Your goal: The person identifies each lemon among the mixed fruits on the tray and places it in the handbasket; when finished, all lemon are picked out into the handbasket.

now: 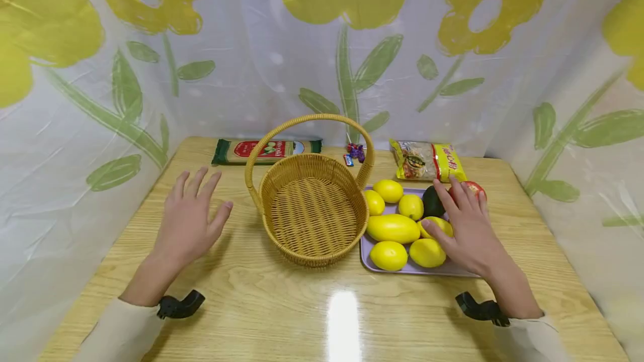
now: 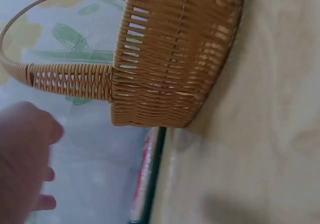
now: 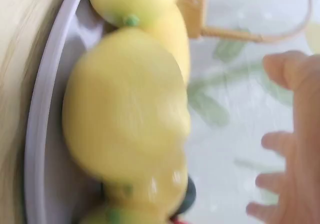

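My left hand [image 1: 188, 222] is held over the table left of a wicker basket [image 1: 314, 211], fingers spread and holding nothing. In the left wrist view the basket's side [image 2: 165, 59] stands beyond my thumb. My right hand [image 1: 468, 228] hovers above the right part of a lilac tray [image 1: 369, 264], its fingers spread with nothing in them. On that tray lie several yellow lemons [image 1: 388, 256], a longer yellow mango-like fruit [image 1: 393, 229], a dark green avocado-like fruit [image 1: 431, 203] and a red fruit [image 1: 475, 187], partly hidden by my fingers. A lemon [image 3: 125, 104] fills the right wrist view.
Behind the basket lies a green-edged noodle pack [image 1: 269, 149]. Small wrapped candies [image 1: 356, 152] sit by the handle. A yellow food bag [image 1: 427, 161] lies behind the tray. A flower-printed curtain [image 1: 251, 60] surrounds the wooden table [image 1: 261, 306].
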